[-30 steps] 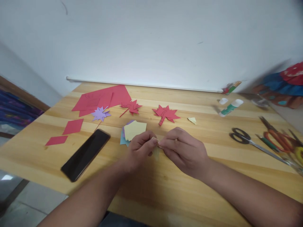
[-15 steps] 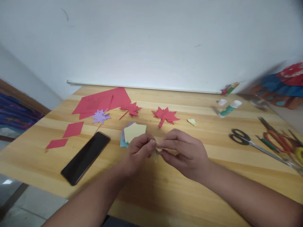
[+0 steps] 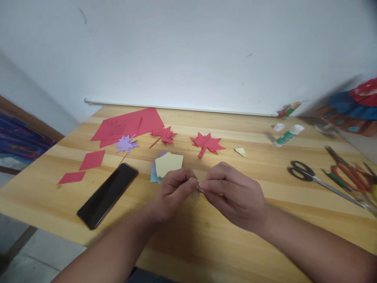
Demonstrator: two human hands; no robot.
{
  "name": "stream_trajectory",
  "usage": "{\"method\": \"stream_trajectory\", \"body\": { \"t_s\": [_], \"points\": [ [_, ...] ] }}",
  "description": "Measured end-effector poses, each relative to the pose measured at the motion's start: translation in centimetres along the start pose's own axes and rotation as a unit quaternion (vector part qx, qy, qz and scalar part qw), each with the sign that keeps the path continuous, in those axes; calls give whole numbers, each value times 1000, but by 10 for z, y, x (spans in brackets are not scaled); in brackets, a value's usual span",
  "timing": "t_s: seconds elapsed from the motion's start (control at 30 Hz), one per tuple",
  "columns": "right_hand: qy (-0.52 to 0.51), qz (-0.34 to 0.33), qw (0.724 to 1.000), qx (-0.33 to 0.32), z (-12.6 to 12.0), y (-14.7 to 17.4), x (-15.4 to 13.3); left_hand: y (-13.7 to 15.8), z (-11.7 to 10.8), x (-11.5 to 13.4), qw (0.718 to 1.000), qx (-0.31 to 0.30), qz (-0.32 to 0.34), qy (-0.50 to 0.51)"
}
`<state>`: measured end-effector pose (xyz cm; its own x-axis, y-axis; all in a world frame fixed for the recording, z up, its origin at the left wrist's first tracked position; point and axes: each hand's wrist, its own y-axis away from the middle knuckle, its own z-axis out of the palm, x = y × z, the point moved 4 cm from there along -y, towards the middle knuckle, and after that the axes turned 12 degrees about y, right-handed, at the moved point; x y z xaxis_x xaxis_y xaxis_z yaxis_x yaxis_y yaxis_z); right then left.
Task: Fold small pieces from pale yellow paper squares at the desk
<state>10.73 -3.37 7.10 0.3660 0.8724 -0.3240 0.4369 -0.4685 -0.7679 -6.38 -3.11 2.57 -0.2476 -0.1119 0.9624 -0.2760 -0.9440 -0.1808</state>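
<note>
Between my two hands, above the wooden table, is a small piece of pale yellow paper (image 3: 195,192), mostly hidden by the fingers. My left hand (image 3: 178,192) pinches its left side between thumb and forefinger. The fingertips of my right hand (image 3: 232,194) close on its right side. Just beyond my left hand lies a stack of cut paper, a pale yellow sheet (image 3: 169,163) on top, with purple and blue edges under it. Red paper leaves (image 3: 207,144) and a small folded yellow paper (image 3: 240,151) lie past the hands.
To the left are a black phone (image 3: 107,195), red paper diamonds (image 3: 92,159), a purple paper leaf (image 3: 126,144) and red sheets (image 3: 129,124). On the right lie scissors (image 3: 302,171), an uncapped glue stick (image 3: 288,136) and orange-handled tools (image 3: 350,175). A white board (image 3: 188,59) borders the back.
The yellow paper has turned between my fingers, now showing a thin edge where more of its face showed before. My right fingers have drawn closer together. The camera view has shifted slightly.
</note>
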Motion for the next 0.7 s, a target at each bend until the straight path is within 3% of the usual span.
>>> {"method": "stream_trajectory", "body": {
  "t_s": [0.23, 0.5, 0.7],
  "points": [
    [18, -14, 1000, 0, 0, 0, -3, 2, 0, 0, 1000, -4, 13, 6],
    [-17, 45, 999, -20, 0, -4, -2, 1, 1, 2, 1000, -10, 23, 18],
    [11, 13, 1000, -4, -2, -3, -3, 3, -3, 0, 1000, 8, 20, 7]
  ]
}}
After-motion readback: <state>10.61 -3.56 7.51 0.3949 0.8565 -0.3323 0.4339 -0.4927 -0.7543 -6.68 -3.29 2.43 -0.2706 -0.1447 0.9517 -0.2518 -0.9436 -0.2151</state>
